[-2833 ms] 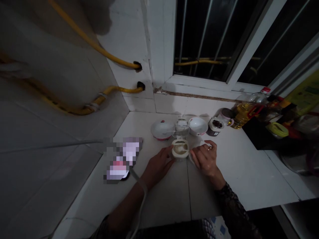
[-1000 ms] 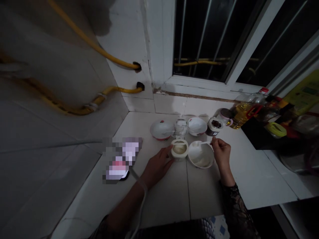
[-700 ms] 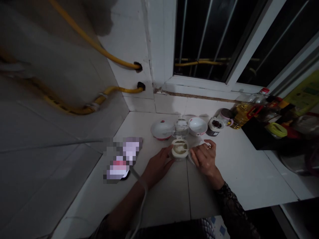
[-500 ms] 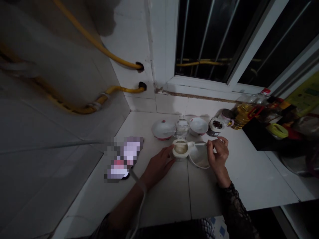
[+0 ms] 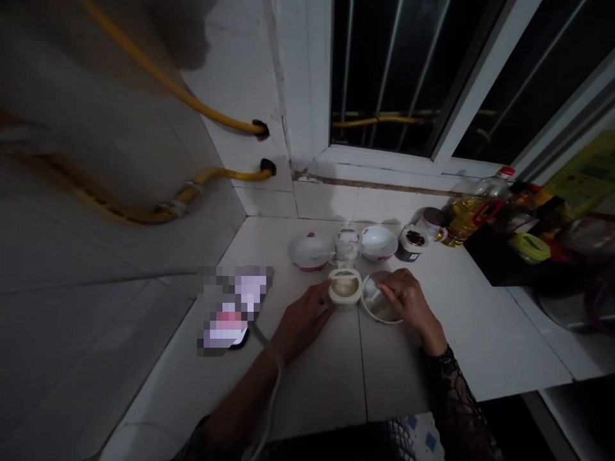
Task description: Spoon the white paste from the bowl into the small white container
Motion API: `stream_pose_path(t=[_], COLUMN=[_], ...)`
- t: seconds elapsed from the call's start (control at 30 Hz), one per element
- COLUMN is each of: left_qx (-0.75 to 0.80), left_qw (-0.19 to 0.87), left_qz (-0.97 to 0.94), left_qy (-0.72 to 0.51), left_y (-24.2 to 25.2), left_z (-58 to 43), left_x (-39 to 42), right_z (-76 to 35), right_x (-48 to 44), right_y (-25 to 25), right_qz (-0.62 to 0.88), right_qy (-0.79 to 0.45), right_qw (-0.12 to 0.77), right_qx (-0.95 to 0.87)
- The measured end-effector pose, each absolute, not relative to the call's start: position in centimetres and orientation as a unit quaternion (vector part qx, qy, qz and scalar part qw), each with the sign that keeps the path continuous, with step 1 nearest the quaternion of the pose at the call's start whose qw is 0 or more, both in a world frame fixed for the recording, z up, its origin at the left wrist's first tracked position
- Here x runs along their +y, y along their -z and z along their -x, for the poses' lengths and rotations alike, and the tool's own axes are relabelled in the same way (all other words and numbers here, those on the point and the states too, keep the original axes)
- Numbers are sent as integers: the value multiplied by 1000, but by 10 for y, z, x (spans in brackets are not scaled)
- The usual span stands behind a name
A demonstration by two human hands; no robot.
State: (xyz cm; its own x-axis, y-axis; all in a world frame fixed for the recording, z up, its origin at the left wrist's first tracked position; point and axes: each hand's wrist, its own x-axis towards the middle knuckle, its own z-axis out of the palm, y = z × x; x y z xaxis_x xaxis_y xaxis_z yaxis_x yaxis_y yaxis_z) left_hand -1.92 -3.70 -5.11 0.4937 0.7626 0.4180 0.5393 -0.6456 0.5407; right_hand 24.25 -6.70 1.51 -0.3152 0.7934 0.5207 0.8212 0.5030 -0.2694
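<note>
My left hand [image 5: 302, 325] grips the left side of a small jar [image 5: 344, 303] with a pale rim, thumb and fingers round it. Whitish contents show inside, and its clear lid stands open at the back. My right hand [image 5: 412, 302] pinches a small white spoon [image 5: 375, 295] by its handle. The spoon dips over a white bowl [image 5: 369, 312] just right of the jar. Dim light hides what is on the spoon and most of what is in the bowl.
Behind the jar stand a white bowl [image 5: 310, 248], another bowl [image 5: 379, 241] and a dark-filled jar [image 5: 412, 244]. An oil bottle [image 5: 461, 221] is at the back right. A blurred phone-like object [image 5: 237, 314] lies left. A pale cable [image 5: 273, 390] crosses my left forearm.
My right hand has carried the spoon from above the jar to the right and down over the bowl. My left hand stays on the jar. The view has shifted slightly.
</note>
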Motion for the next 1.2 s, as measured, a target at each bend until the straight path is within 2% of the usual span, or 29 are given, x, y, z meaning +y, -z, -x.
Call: stream_pose_path(t=[0.07, 0.23, 0.4, 0.6, 0.83, 1.2], left_qx=[381, 390, 395, 393, 393, 390], left_qw=[177, 184, 182, 171, 179, 189], left_qz=[-847, -844, -844, -843, -843, -842], left_qy=[-325, -320, -314, -324, -321, -321], left_y=[51, 51, 52, 53, 50, 49], left_z=[19, 20, 20, 19, 19, 20], left_x=[-37, -37, -36, -37, -37, -37], right_z=[-247, -253, -251, -271, -258, -259], right_x=[-70, -69, -67, -68, -68, -70], right_y=[-17, -14, -10, -6, -5, -5], right_qz=[496, 547, 533, 601, 585, 648], right_qy=[-9, 90, 47, 83, -62, -138], right_qw=[311, 325, 299, 296, 309, 376], right_qx=[-811, -766, -790, -738, -748, -648])
